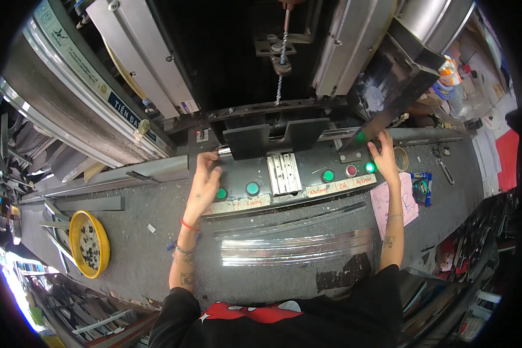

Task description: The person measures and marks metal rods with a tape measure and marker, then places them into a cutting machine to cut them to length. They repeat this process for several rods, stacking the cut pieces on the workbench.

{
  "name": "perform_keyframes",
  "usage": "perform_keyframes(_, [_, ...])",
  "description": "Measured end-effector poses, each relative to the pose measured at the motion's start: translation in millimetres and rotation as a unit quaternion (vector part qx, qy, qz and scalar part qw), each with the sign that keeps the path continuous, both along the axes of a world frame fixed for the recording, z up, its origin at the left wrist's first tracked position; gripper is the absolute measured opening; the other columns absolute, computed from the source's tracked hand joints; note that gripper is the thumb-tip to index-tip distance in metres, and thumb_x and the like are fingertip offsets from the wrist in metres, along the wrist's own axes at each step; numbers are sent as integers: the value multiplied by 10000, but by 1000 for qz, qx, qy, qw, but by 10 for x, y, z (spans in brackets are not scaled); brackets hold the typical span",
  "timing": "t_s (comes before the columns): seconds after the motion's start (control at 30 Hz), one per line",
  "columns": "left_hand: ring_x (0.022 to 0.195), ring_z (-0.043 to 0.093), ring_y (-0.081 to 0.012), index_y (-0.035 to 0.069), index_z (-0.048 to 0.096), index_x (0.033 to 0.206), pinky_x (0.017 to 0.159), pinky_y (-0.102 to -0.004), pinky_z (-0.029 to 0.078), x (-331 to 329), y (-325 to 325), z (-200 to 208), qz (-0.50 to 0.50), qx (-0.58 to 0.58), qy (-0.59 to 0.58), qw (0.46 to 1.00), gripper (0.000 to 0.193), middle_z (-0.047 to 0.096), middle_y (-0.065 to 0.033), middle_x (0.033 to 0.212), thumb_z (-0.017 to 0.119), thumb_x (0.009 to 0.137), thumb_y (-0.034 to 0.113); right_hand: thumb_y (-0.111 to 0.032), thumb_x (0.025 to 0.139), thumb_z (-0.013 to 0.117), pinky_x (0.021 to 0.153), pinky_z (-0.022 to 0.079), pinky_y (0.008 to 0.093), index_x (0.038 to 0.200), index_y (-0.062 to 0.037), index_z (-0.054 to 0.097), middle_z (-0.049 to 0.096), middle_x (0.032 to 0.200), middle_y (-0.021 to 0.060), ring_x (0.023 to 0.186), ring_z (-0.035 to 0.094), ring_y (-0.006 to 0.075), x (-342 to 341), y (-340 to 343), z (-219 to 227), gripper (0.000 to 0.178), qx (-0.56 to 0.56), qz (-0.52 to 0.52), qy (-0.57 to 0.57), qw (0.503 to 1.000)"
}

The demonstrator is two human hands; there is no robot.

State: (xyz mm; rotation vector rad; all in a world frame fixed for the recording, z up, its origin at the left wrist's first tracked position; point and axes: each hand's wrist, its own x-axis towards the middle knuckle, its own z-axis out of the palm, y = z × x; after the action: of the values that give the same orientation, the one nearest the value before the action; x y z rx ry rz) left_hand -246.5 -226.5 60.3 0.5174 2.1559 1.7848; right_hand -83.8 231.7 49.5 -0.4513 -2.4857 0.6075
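My left hand (203, 182) reaches to the left end of the machine's front, its fingers curled at the end of a short shiny metal strip (224, 151). Beyond that end, two black plates (272, 139) hide the strip. To the right, my right hand (387, 160) has thumb and fingers apart, close beside a dark upright plate (383, 116) and just above a lit green button (370, 167). Below the plates, a ribbed silver metal block (283, 174) sits between the buttons. A red button (351, 170) and another green button (328, 176) lie left of the lit one.
Clear shiny strips (296, 246) lie on the grey bench before me. A yellow bowl (89, 243) of small dark and white pieces stands left. Pink paper (395, 203) and a blue-green tape measure (421, 188) lie right. A spiral drill bit (283, 52) hangs above the machine.
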Motion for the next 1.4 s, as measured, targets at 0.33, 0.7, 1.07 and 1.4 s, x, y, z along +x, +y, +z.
perform_keyframes(0.33, [734, 539, -80, 44, 397, 1112, 629, -219, 437, 66, -10, 71, -5, 0, 41, 999, 203, 530, -144, 1329, 448, 920, 8, -57, 850, 626, 736, 452, 334, 1055, 8, 539, 607, 925, 117, 809, 573, 217, -78, 505, 15, 232, -144, 25, -60, 987])
perform_keyframes(0.7, [925, 608, -435, 32, 413, 1131, 797, -475, 462, 48, 8, 125, -20, -55, 95, 994, 270, 613, -245, 987, 459, 878, 116, -10, 892, 566, 854, 435, 307, 1198, 10, 562, 606, 1102, 78, 942, 550, 168, 75, 906, -54, 307, -115, 48, -67, 990])
perform_keyframes(1.07, [1020, 543, -188, 72, 549, 1117, 855, -339, 447, 763, -470, 62, -46, -234, 391, 889, 336, 510, -68, 1271, 659, 826, 197, -8, 907, 559, 759, 447, 253, 1274, -16, 536, 577, 1176, 55, 964, 536, 127, 42, 808, 20, 368, -191, 57, -78, 977])
perform_keyframes(1.4, [998, 556, -163, 73, 538, 1190, 845, -300, 448, 765, -402, -11, -27, -288, 474, 831, 429, 531, -47, 1237, 645, 785, 159, -4, 908, 552, 817, 468, 279, 1271, -12, 539, 561, 1188, 78, 1045, 531, 166, 23, 715, 47, 363, -202, 63, -66, 975])
